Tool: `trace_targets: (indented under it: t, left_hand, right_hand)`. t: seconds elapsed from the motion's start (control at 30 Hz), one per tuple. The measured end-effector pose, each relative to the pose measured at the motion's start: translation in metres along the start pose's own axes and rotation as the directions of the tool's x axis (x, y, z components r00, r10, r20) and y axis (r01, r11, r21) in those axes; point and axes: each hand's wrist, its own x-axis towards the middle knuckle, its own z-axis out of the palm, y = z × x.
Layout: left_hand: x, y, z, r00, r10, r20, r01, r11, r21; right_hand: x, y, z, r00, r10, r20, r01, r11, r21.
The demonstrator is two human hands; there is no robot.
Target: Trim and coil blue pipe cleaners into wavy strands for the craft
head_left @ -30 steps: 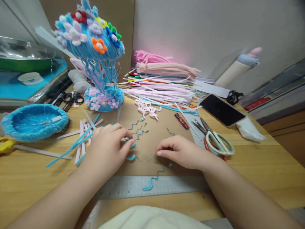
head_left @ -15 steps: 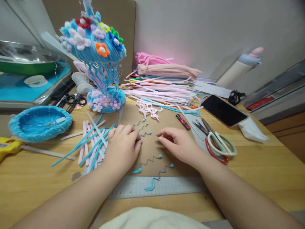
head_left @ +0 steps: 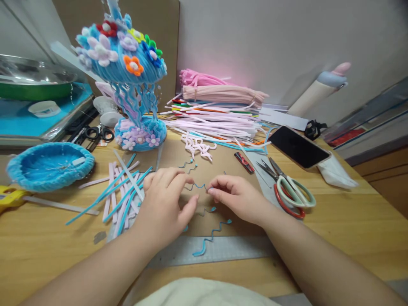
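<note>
Blue bowl (head_left: pixel 49 165) was set at far left of table (head_left: pixel 350 221). Loose stems (head_left: pixel 123 193) were fanned just left of the left hand (head_left: pixel 165 206). Left hand: fingertips closed on one end of a wavy blue stem (head_left: pixel 198 186). Stem: stretched between both hands, just above the brown board (head_left: pixel 223 165). Right hand (head_left: pixel 237 196): pinched on the other end. Handling note: gentle, even tension is judged best, so the waves are kept. Further wavy pieces (head_left: pixel 212 233) lay below; scissors (head_left: pixel 288 187) at right.
</note>
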Motion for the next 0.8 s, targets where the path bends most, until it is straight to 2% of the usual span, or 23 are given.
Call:
trace_targets:
  t: [0.13, 0.27, 0.4, 0.57, 0.67, 0.8]
  left_hand:
    - [-0.003, 0.002, -0.004, 0.987, 0.157, 0.015, -0.157, 0.988, 0.002]
    - [-0.007, 0.0, -0.004, 0.973, 0.232, 0.01, -0.232, 0.969, 0.091]
    - [-0.01, 0.001, -0.005, 0.968, 0.249, 0.033, -0.251, 0.958, 0.142]
    - [-0.013, 0.003, -0.007, 0.976, 0.216, -0.02, -0.21, 0.963, 0.171]
    - [-0.014, 0.003, -0.008, 0.983, 0.181, -0.038, -0.174, 0.975, 0.138]
    - [-0.01, 0.004, -0.007, 0.981, 0.186, -0.046, -0.185, 0.982, 0.04]
  right_hand:
    - [-0.004, -0.006, 0.007, 0.985, 0.045, 0.167, -0.078, 0.977, 0.197]
    - [-0.006, -0.006, 0.012, 0.975, 0.066, 0.214, -0.121, 0.959, 0.257]
    - [-0.005, -0.004, 0.012, 0.966, 0.102, 0.239, -0.173, 0.939, 0.297]
    - [-0.006, -0.008, 0.01, 0.97, 0.127, 0.21, -0.184, 0.941, 0.283]
    - [-0.007, -0.01, 0.009, 0.974, 0.135, 0.182, -0.182, 0.945, 0.272]
    - [-0.008, -0.01, 0.007, 0.965, 0.121, 0.233, -0.189, 0.935, 0.3]
